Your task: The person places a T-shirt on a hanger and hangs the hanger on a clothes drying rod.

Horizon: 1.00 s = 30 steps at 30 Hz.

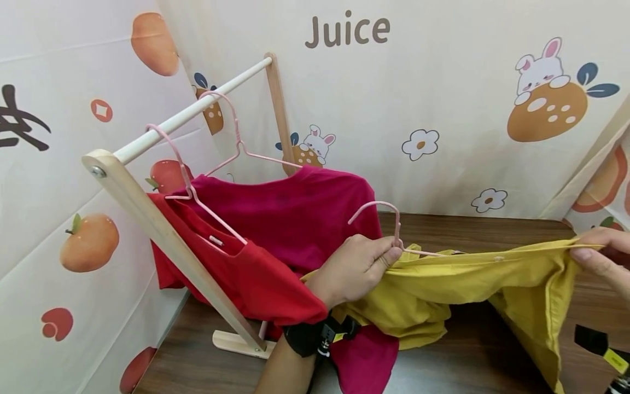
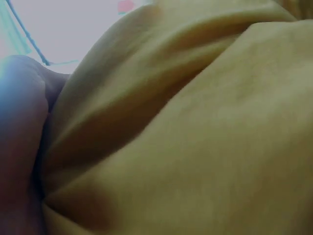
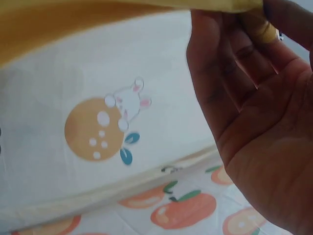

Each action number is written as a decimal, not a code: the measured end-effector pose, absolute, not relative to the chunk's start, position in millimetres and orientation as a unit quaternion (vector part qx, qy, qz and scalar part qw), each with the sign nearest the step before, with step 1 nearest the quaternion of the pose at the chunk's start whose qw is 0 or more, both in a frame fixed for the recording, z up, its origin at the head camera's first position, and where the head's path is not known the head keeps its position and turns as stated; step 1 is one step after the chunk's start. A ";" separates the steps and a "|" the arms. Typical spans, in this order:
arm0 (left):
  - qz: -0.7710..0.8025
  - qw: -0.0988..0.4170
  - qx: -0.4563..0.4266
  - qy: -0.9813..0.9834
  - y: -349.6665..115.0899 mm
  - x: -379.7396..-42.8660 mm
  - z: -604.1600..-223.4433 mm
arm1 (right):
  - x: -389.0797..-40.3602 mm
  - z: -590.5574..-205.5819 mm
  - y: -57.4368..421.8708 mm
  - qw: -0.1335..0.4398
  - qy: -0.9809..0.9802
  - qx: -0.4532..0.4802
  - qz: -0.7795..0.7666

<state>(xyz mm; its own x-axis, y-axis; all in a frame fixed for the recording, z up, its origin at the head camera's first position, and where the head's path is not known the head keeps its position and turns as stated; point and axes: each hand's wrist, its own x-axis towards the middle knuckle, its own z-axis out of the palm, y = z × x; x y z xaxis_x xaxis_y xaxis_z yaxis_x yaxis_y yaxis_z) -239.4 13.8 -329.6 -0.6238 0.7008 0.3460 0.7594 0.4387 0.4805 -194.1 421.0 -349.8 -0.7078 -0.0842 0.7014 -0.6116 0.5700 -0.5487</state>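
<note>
My left hand (image 1: 351, 268) grips a pink clothes hanger (image 1: 397, 219) just below its hook, with the thumb along the neck. A yellow shirt (image 1: 458, 279) hangs from that hanger, its top edge stretched out to the right. Pinched between the thumb and fingers of my right hand (image 1: 607, 251) is the shirt's far upper edge. The right wrist view shows the yellow cloth (image 3: 225, 5) running across the fingers (image 3: 208, 58). Folds of the yellow shirt (image 2: 205, 132) fill most of the left wrist view.
A wooden rack (image 1: 167, 241) with a white rail (image 1: 192, 115) stands at the left. A red shirt (image 1: 236, 279) and a magenta shirt (image 1: 290, 213) hang there on pink hangers, the red sleeve beside my left wrist. Printed cloth (image 1: 443, 71) backs the brown table (image 1: 492, 232).
</note>
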 end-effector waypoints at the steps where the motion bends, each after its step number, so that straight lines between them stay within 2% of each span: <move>1: -0.297 0.050 -0.435 -0.848 15.4 -239.0 -330.0 | -191.3 -344.3 411.9 0.318 -0.825 0.213 0.415; 11: -0.262 0.085 -0.439 -0.855 27.4 -236.2 -334.6 | -186.9 -321.7 355.6 0.272 -0.835 0.269 0.395; 19: -0.270 0.114 -0.450 -0.843 34.2 -232.6 -336.9 | -189.1 -318.6 310.6 0.158 -0.850 0.351 0.360; 21: -0.282 0.129 -0.445 -0.841 33.5 -233.1 -337.3 | -187.5 -317.4 306.6 0.149 -0.865 0.337 0.341; 26: -0.314 0.164 -0.441 -0.825 30.7 -235.4 -338.0 | -182.8 -317.0 310.9 0.181 -0.900 0.274 0.285; 30: -0.315 0.180 -0.434 -0.825 28.2 -237.2 -337.4 | -181.5 -317.8 322.9 0.182 -0.932 0.211 0.233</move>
<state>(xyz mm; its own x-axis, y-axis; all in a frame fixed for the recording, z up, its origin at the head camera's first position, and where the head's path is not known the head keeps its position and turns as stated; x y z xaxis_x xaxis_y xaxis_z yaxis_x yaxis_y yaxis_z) -237.2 28.2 -337.4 -0.5586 0.6017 0.5709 0.8291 0.4253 0.3629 -181.5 322.9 -317.8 -0.8449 -0.3089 0.4367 -0.4778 0.8027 -0.3569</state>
